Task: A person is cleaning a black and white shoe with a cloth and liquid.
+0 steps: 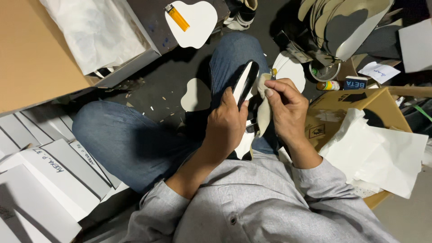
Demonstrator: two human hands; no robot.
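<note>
Left hand (227, 123) clamped around a black-and-white shoe part (245, 83), thumb side up, part standing on edge over the lap and tilted toward the right knee. Right hand (284, 108) pinched shut on a pale cloth (263, 105), fingers curled, cloth hanging down and pressed against the part's right edge; exact contact line is hard to read, hidden behind the fingers. Both hands nearly touching, almost no gap between them. Person sits cross-legged in jeans (130, 144) and grey shirt (252, 207). Dark floor (166, 76) ahead of the knees is the only open room, littered with small scraps plus a white cutout (195, 94) just beside the left hand. Left side boxed in by stacked white boxes (40, 180) and a brown carton (31, 49) with white paper. Metal surface above carries another white cutout (198, 22) with an orange lighter (178, 17) on it. Right side tight: cardboard box (342, 108) with white paper (382, 153) spilling over its edge, stack of curved grey pieces (346, 27) beyond, small bottle (328, 85) near the box corner.
</note>
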